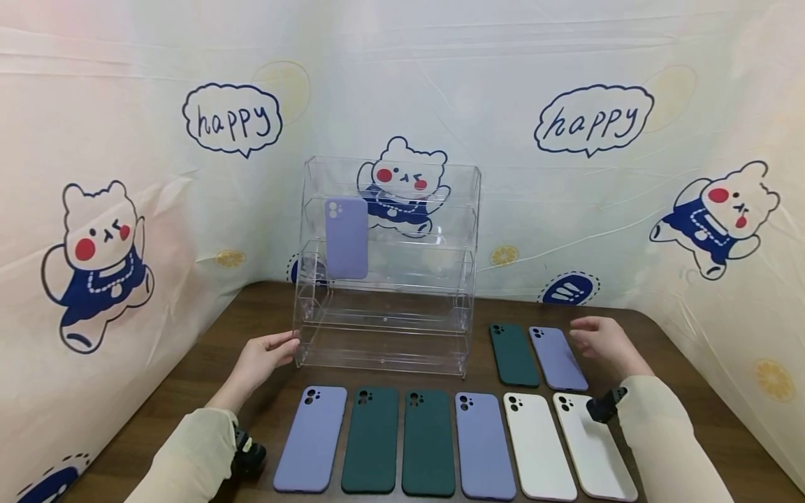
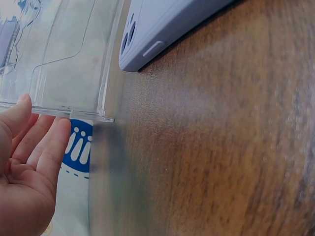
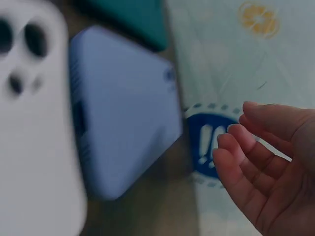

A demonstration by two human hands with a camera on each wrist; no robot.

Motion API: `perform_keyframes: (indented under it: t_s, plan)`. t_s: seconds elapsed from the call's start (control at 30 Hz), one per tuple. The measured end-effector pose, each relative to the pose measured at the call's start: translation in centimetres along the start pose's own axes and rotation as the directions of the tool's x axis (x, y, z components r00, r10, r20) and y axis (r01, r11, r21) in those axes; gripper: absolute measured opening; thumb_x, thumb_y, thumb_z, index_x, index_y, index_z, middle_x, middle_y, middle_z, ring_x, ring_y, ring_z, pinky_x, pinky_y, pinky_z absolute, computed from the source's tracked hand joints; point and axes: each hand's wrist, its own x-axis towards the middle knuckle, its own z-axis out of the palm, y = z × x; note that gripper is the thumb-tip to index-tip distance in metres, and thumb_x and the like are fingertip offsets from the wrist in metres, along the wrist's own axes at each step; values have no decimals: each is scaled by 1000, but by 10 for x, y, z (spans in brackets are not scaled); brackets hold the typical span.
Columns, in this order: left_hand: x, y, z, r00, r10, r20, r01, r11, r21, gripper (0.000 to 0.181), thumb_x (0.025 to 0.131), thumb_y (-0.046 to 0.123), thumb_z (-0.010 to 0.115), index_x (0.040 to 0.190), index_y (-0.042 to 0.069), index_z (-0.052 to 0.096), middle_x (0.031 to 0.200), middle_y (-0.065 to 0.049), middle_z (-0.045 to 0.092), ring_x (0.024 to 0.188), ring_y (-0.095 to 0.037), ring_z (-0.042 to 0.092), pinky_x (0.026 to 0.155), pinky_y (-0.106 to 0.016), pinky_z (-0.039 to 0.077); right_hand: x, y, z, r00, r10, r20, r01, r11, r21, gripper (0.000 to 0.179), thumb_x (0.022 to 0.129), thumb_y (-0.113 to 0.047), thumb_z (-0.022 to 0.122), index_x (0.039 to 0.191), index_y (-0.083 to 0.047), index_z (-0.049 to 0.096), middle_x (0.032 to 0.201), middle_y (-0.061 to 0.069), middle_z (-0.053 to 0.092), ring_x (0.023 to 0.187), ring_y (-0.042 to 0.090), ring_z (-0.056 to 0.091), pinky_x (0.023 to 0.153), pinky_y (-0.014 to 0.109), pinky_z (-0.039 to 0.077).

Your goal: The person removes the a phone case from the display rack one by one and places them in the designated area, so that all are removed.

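Observation:
A clear acrylic tiered rack (image 1: 390, 358) stands on the table, with a lavender phone case (image 1: 346, 241) upright on the left of an upper tier. My left hand (image 1: 264, 362) touches the rack's lower left side; its fingertips meet the side panel and the thumb (image 2: 22, 105) overlaps the panel's edge. To the right, my right hand (image 1: 606, 342) hovers with loosely bent fingers, holding nothing. Nearest to it lies a lavender case (image 1: 558, 358), and beside that a dark green case (image 1: 513, 355). The right wrist view shows a gap between that lavender case (image 3: 130, 108) and the fingers.
Along the front lies a row of cases: lavender (image 1: 311, 440), green (image 1: 370, 440), green (image 1: 429, 443), lavender (image 1: 486, 447), white (image 1: 539, 447) and white (image 1: 594, 454). A printed cloth (image 1: 402, 70) surrounds the brown table (image 1: 226, 328).

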Motion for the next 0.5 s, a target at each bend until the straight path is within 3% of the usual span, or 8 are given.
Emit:
perform_keyframes:
  t_s: [0.2, 0.33, 0.5]
  plan:
    - [-1, 0, 0, 1000, -11, 0, 11, 1000, 1, 46, 94, 18, 54, 129, -10, 45, 128, -26, 47, 111, -35, 51, 83, -33, 51, 3, -37, -6, 994, -94, -55, 95, 995, 5, 42, 93, -19, 57, 121, 11, 50, 97, 21, 61, 79, 27, 61, 63, 33, 56]
    - [-1, 0, 0, 1000, -18, 2, 18, 1000, 0, 46, 94, 19, 54, 130, -10, 45, 128, -26, 47, 112, -35, 51, 84, -33, 51, 4, -64, -7, 982, -169, -84, 171, 985, 12, 46, 92, -25, 58, 122, 9, 51, 93, 15, 61, 74, 18, 60, 63, 29, 56]
    - [0, 0, 0, 1000, -17, 5, 17, 1000, 0, 47, 94, 19, 54, 130, -11, 44, 129, -26, 47, 112, -36, 51, 84, -35, 51, 2, -105, -4, 960, -251, -122, 253, 967, 8, 46, 92, -28, 58, 123, 6, 52, 95, 18, 61, 72, 10, 59, 62, 27, 56]
